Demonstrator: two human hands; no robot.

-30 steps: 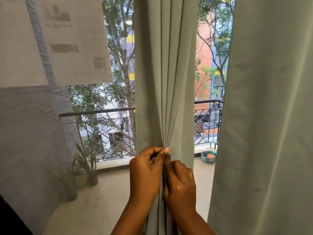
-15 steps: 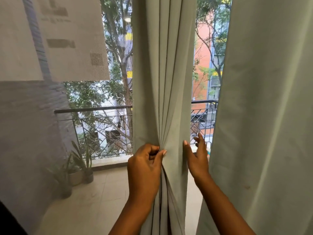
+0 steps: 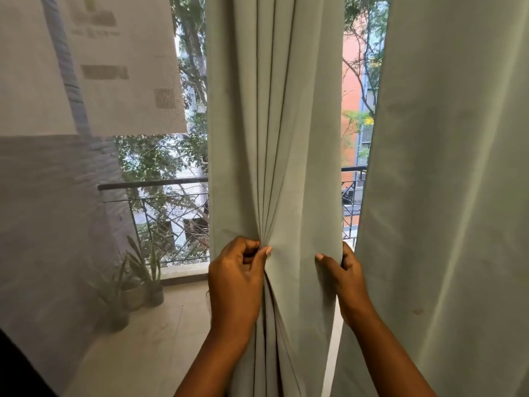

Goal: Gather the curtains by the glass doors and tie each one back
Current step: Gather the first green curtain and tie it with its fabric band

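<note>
Two hands on the middle curtain (image 3: 274,138), pale green, hanging in front of the glass door. Left hand (image 3: 234,279) curled tight, pinching a bunch of folds btwn thumb & fingers, so the pleats all run down to that one spot. Right hand (image 3: 342,270) hooked round the curtain's right edge, thumb in front, fingers behind (only partly seen), clamped on the cloth. Prob. there to pull the loose edge over to the bunch, so the whole curtain gets squeezed into one bundle.

Still wide above the hands, so gathering looks half done. No tie-back seen anywhere, so tying not started, by the look of it.

Second pale green curtain (image 3: 446,196) hanging flat on the right, just beside the right hand, not gathered yet. Thin see-through curtain (image 3: 57,196) on the left. Outside: balcony railing (image 3: 154,184), potted plants (image 3: 137,279), trees, an orange bldg.

Next job, most likely: slide the right edge across w/o letting the left pinch slip.
</note>
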